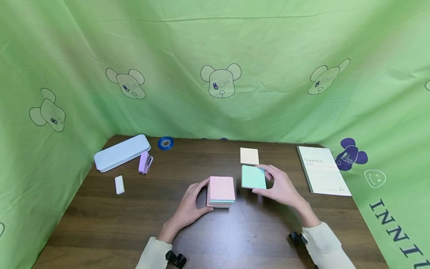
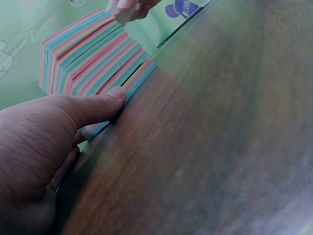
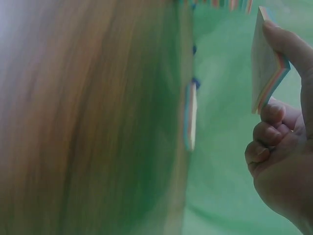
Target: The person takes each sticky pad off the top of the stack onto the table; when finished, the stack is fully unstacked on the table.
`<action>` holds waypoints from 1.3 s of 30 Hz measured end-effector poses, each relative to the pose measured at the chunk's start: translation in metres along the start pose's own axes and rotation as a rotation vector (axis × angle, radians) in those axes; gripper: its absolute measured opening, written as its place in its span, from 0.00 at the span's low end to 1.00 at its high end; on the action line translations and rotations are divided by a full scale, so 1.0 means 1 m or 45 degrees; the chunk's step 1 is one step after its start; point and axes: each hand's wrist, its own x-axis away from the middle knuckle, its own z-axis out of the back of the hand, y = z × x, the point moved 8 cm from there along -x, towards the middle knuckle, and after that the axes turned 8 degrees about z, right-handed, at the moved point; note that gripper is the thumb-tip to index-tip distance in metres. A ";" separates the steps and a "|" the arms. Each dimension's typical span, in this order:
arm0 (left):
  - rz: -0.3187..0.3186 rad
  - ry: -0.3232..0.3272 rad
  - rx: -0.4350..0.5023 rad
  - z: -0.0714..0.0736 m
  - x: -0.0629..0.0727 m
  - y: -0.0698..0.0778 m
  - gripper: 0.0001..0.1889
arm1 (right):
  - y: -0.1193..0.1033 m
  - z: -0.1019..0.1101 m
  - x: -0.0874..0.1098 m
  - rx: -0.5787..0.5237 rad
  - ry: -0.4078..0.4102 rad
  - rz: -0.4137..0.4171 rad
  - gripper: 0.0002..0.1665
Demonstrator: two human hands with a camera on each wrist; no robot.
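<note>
- Head view: the person's left hand (image 1: 189, 203) is at the left side of a tall square stack of pastel paper notes (image 1: 221, 188), pink on top, near the middle of the dark brown wooden surface (image 1: 100, 231); its fingers grasp the stack, the thumb at the near side.
- The right hand (image 1: 280, 185) pinches a thin square pad of mint-topped paper notes (image 1: 253, 176) between thumb and fingers, to the right of the stack and apart from it.
- Right wrist view: the mint pad is raised clear of the surface (its edge shows several coloured layers), and the lower fingers curl inward.
- Left wrist view: the stack's side is banded in pink, blue and yellow, with the thumb low against it.
- Beyond the mint pad, a cream-topped square paper pad (image 1: 249, 155) lies on the surface.
- To the right lies a white lined notebook marked "Gambit" (image 1: 324, 170).
- To the left are a pale blue oblong case (image 1: 122, 153), a small purple stapler (image 1: 145, 163) right by it, a round blue disc (image 1: 165, 143) and a white rectangular block (image 1: 119, 185) (probably an eraser).
- Green cloth printed with bear heads (image 1: 168, 93) hangs behind.
</note>
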 end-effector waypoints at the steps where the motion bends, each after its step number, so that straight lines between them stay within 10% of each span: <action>1: -0.003 0.004 -0.001 0.000 0.000 0.000 0.53 | 0.006 0.003 0.001 0.010 0.007 -0.007 0.45; 24: -0.005 0.000 -0.004 -0.001 -0.001 -0.001 0.53 | 0.107 0.025 0.003 0.238 -0.166 -0.269 0.48; 39: -0.019 0.007 0.004 0.000 0.001 0.000 0.53 | 0.138 0.021 -0.012 0.124 -0.150 -0.157 0.57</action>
